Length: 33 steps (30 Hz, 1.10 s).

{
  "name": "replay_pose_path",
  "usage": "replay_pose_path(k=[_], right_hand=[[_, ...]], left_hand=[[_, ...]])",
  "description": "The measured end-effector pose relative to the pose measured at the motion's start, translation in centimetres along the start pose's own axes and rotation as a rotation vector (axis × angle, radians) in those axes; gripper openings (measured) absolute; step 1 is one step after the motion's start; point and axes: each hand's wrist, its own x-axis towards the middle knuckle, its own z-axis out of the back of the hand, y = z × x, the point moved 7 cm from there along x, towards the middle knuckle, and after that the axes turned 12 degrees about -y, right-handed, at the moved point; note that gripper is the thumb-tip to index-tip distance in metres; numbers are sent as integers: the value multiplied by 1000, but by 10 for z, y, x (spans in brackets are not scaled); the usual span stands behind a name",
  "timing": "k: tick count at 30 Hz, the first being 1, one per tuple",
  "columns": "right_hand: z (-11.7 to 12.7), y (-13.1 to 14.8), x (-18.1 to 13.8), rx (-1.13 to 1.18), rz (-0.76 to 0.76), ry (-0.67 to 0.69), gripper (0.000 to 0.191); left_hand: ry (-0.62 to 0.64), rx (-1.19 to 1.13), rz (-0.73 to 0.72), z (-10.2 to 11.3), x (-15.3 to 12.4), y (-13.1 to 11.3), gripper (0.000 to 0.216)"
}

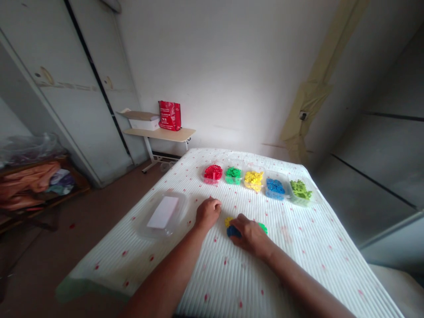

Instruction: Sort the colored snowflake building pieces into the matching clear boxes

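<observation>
My left hand [208,213] hovers over or rests on the tablecloth with its fingers curled closed; whatever may be in them is hidden. Just to the right, my right hand [249,233] is bent over a few plastic snowflake discs, its fingers closed at a blue disc [233,231]. A yellow disc [228,221] shows past the fingertips. Part of a green disc [263,228] sticks out behind the knuckles. My palm covers the rest, so how the discs are joined cannot be seen.
Along the far side stand clear tubs of red pieces [213,172], green pieces [233,174], yellow pieces [254,179], blue pieces [274,187] and lime pieces [300,190]. At left lies a clear lid [143,227] with a white card [163,213]. A side table [175,134] holds a red bag [170,116].
</observation>
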Motion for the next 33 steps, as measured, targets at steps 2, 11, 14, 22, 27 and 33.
replay_pose_path(k=[2, 11, 14, 22, 27, 33], right_hand=[[-7, 4, 1, -84, 27, 55, 24], [-6, 17, 0, -207, 74, 112, 27], [-3, 12, -3, -193, 105, 101, 26], [83, -99, 19, -333, -176, -206, 21], [129, -160, 39, -450, -376, -325, 39], [112, -133, 21, -447, -315, -456, 36]], left_hand=[[-2, 2, 0, 0, 0, 0, 19], [5, -9, -11, 0, 0, 0, 19], [4, -12, -11, 0, 0, 0, 20], [6, -16, -2, -3, 0, 2, 21], [2, -6, 11, -4, 1, 3, 21], [-1, 3, 14, -4, 1, 4, 20]])
